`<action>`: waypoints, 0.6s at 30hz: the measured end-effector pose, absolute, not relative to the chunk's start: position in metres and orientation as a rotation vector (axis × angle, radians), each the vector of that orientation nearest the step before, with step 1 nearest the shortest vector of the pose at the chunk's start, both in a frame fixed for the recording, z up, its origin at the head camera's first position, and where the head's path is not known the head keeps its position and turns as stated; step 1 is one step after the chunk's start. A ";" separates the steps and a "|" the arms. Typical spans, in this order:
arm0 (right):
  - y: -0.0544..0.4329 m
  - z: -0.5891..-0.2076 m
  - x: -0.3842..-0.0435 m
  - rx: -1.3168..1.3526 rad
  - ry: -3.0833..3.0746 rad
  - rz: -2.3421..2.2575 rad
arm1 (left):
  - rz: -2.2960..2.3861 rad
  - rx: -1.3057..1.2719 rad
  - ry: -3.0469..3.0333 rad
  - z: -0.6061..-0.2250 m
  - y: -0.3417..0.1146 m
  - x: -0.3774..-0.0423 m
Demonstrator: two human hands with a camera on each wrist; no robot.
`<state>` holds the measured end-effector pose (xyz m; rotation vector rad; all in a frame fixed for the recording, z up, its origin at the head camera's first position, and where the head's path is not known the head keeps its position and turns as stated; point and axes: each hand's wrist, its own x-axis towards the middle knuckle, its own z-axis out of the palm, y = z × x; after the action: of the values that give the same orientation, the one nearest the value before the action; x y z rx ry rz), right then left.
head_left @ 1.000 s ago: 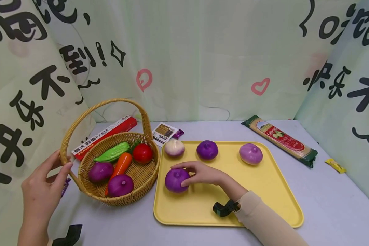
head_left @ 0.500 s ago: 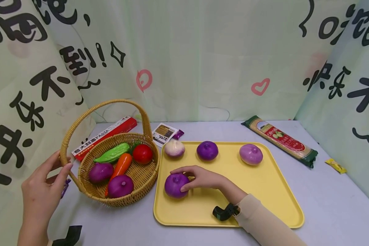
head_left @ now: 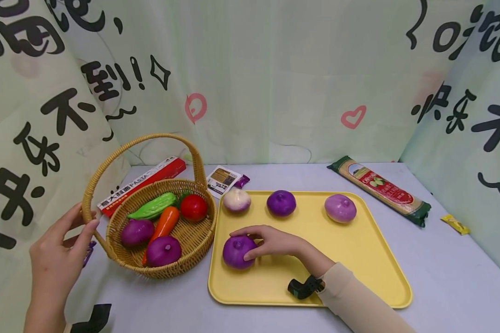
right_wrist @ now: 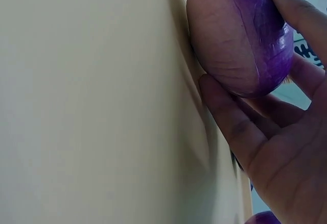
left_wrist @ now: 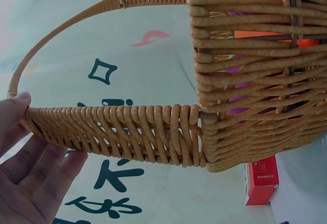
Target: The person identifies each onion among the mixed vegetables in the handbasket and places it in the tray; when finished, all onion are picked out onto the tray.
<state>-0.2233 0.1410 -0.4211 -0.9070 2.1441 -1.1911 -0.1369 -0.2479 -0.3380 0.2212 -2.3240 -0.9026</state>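
My right hand (head_left: 277, 240) grips the nearest purple onion (head_left: 234, 254) between thumb and fingers, at the left side of the yellow tray (head_left: 316, 249). Since 1 second ago, the onion has shifted only slightly toward me, and my fingers have gone with it; I judge this to be placing or settling, not carrying. The right wrist view shows my fingers around the onion close against the tray, but I cannot tell whether its underside bears fully on it. My left hand (head_left: 58, 252) holds the left side of the basket handle (head_left: 171, 136), thumb against fingers, and neither hand nor wicker basket (head_left: 196, 236) has moved noticeably, so the basket looks steady just left of the tray. In it lie 2 purple onions (head_left: 164, 251), a carrot (head_left: 166, 221), a tomato (head_left: 193, 207) and a bumpy green vegetable (head_left: 154, 206). Behind my right hand, 3 more bulbs line the tray's far side, unchanged: a whitish onion (head_left: 236, 200), a dark purple onion (head_left: 281, 203) and a pale purple onion (head_left: 340, 208).
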 end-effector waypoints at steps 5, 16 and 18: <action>0.141 -0.422 -0.223 -0.906 2.164 -1.162 | -0.898 0.228 -2.329 -0.339 -0.249 -0.137; 0.144 -0.421 -0.222 -0.862 2.162 -1.140 | -0.895 0.240 -2.335 -0.338 -0.248 -0.137; 0.145 -0.420 -0.222 -0.860 2.147 -1.146 | -0.898 0.235 -2.332 -0.338 -0.249 -0.137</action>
<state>-0.2218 0.1446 -0.4200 -0.8604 2.1467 -1.1463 -0.1372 -0.2488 -0.3383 0.2355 -2.3319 -0.8976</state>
